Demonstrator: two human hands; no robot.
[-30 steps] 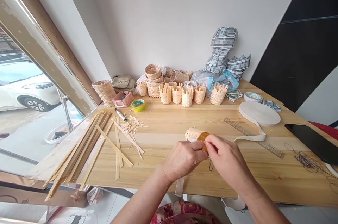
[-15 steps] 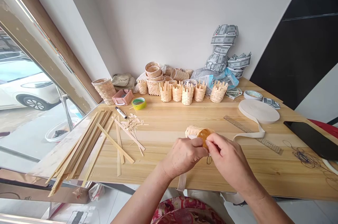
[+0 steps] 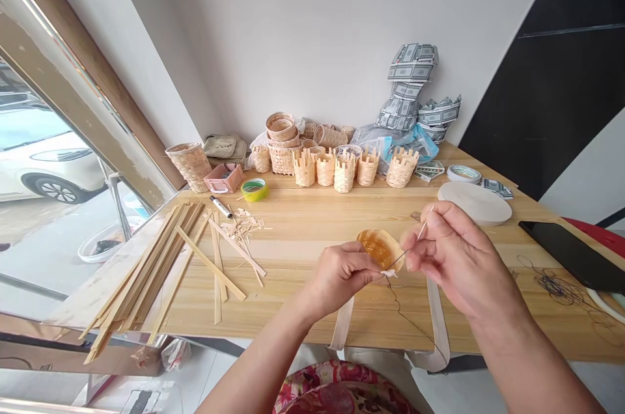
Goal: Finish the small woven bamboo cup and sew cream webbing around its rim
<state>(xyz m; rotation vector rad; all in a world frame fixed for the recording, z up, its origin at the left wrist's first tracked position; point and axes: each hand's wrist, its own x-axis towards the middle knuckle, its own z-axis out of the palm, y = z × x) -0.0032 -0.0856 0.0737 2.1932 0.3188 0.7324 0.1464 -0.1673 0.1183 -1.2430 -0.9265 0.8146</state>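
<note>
My left hand [image 3: 342,277] is closed on the rim of a small woven bamboo basket [image 3: 379,247], held above the table with its amber-lined opening turned toward me. Just right of the basket, my right hand [image 3: 456,258] pinches a thin needle [image 3: 415,238] between thumb and fingers. A dark thread [image 3: 407,319] trails down from the basket's lower rim. A white fabric strap [image 3: 434,316] hangs from the basket over the table's front edge.
Several small woven baskets [image 3: 342,170] stand in a row at the back of the wooden table [image 3: 303,225]. Long bamboo strips [image 3: 161,264] lie at left, near green tape [image 3: 254,189] and a marker [image 3: 221,206]. A white ribbon roll [image 3: 474,202], a black phone [image 3: 569,254] and tangled thread [image 3: 551,284] sit at right.
My right hand has pulled up and to the right away from the basket, drawing the needle and thread out. The basket has tilted so that its opening faces me.
</note>
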